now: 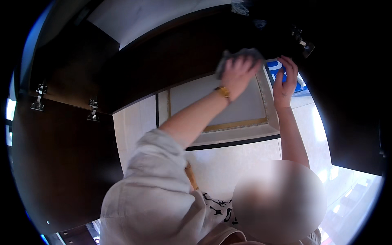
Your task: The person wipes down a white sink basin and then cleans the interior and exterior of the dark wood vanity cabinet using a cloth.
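Observation:
My left hand (240,76), with a gold-coloured band at its wrist, is pressed over a crumpled dark grey cloth (222,65). The cloth lies against a dark brown cabinet panel (163,61); part of it is hidden under my fingers. To the right, my right hand (287,83) is raised with bent fingers and the thumb apart, and holds nothing that I can see. Its fingertips are close to the dark cabinet part, but I cannot tell whether they touch it. Below both hands, a framed pale panel (220,104) with gold-brown inner edges shows.
Metal hinges (93,110) sit on the cabinet at left, with another hinge (303,43) at upper right. A dark door (61,163) hangs at left. Behind my right hand is a blue printed item (300,83). Pale tiled floor (306,122) surrounds the frame. A blurred round patch covers the lower right.

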Tool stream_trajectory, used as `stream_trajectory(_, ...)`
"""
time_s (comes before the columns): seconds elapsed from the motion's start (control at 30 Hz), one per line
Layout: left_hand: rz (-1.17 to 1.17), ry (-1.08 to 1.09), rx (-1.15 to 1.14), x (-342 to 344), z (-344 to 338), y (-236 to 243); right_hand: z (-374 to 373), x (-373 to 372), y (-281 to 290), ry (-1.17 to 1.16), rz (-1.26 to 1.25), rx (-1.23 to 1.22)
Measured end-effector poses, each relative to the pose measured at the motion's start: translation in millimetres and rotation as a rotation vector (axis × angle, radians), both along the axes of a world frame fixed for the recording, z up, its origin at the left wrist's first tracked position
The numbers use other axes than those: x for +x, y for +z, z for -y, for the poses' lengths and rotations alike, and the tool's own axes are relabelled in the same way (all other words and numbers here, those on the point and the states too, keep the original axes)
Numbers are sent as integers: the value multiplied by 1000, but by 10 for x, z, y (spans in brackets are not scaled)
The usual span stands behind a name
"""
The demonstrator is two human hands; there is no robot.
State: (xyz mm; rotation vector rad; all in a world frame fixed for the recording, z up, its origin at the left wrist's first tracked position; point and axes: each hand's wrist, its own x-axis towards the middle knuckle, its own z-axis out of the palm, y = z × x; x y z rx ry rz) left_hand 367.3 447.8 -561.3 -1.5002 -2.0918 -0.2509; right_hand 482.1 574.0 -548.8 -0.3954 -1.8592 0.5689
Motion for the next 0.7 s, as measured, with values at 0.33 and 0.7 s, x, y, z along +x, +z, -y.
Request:
stream_trajectory(0.33, -68, 439, -97, -853, 2987, -76, 41, -18, -158, 92, 92, 30)
stream_trajectory(0.7, 680, 154, 256, 214, 1795, 316, 978, -21, 234, 899, 363, -662)
